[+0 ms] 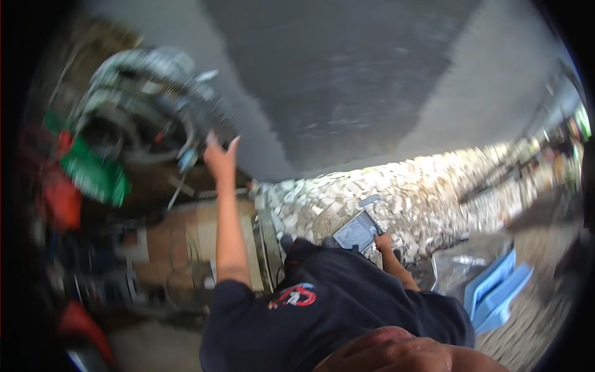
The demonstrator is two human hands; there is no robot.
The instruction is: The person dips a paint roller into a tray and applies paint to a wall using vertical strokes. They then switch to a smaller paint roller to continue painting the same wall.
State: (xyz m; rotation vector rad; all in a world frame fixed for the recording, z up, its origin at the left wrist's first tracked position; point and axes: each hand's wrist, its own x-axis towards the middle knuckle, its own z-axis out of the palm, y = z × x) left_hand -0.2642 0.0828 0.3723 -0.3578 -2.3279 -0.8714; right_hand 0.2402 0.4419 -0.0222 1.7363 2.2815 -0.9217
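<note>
My left hand (221, 160) is stretched forward on the left, in front of the grey wall's edge and beside a pile of coiled hose or cable. Its thumb and a finger stand apart, and I see nothing held in it, though motion blurs the fingertips. Lower down on the right, my right hand (384, 241) is closed at the dark edge of a shallow rectangular tray (355, 232) with grey material in it. The tray is over the stony ground near my feet. The wall (341, 74) carries a large darker, wet-looking patch.
Coiled hose or cable (136, 80) and a green bag (93, 170) lie at left. Cardboard (176, 239) is below my left arm. White rubble (322, 201) runs along the wall's foot, with a small grey piece (369, 200) on it. Blue plastic (496, 294) stands at right.
</note>
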